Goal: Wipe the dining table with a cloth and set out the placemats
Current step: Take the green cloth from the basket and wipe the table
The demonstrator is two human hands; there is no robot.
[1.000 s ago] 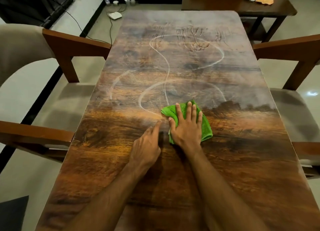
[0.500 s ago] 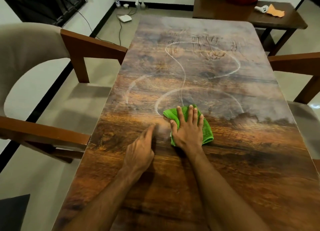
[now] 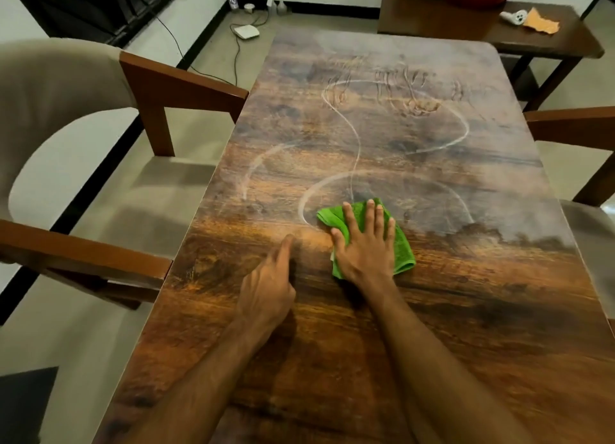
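A long wooden dining table [image 3: 466,310] fills the view, with pale curved wipe streaks [image 3: 352,164] across its far half. A green cloth [image 3: 402,247] lies flat near the table's middle. My right hand [image 3: 366,247] presses down on the cloth, palm flat and fingers spread. My left hand [image 3: 269,294] rests on the bare wood just left of the cloth, fingers loosely curled and the index finger pointing forward, holding nothing. No placemats are in view.
Beige padded chairs with wooden arms stand at the left [image 3: 66,117] and right [image 3: 579,134] sides. Beyond the far end is a dark side table [image 3: 466,27] with an orange cloth [image 3: 540,22] and a white object [image 3: 512,17]. A white device [image 3: 246,31] and cables lie on the floor.
The view has shifted so the table sits further right and lower in frame. My right hand with the cloth and my left hand keep nearly the same places on the table.
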